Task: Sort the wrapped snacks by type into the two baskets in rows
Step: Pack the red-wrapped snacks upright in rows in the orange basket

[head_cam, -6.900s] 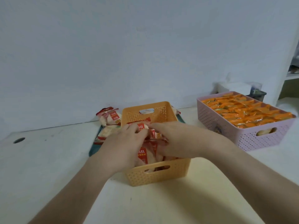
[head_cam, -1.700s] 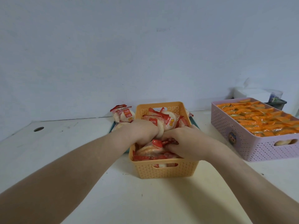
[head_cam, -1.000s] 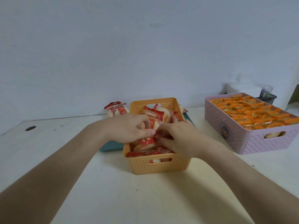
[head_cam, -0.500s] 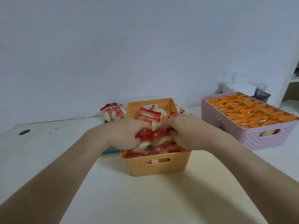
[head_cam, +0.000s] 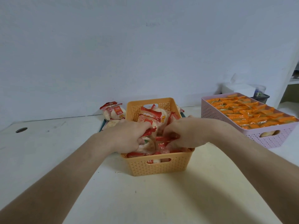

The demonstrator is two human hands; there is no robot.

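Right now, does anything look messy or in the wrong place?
The red-and-white snacks in the orange basket lie jumbled and tilted, unlike the orange packets rowed neatly in the pink basket. A few more packs sit outside, on the tray behind the orange basket.

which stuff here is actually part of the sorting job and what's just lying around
Part of the job: orange basket, red-and-white snacks in it, pink basket, orange-wrapped snacks, loose snacks on the teal tray, left hand, right hand.
Just lying about: white box, dark tub, both behind the pink basket.
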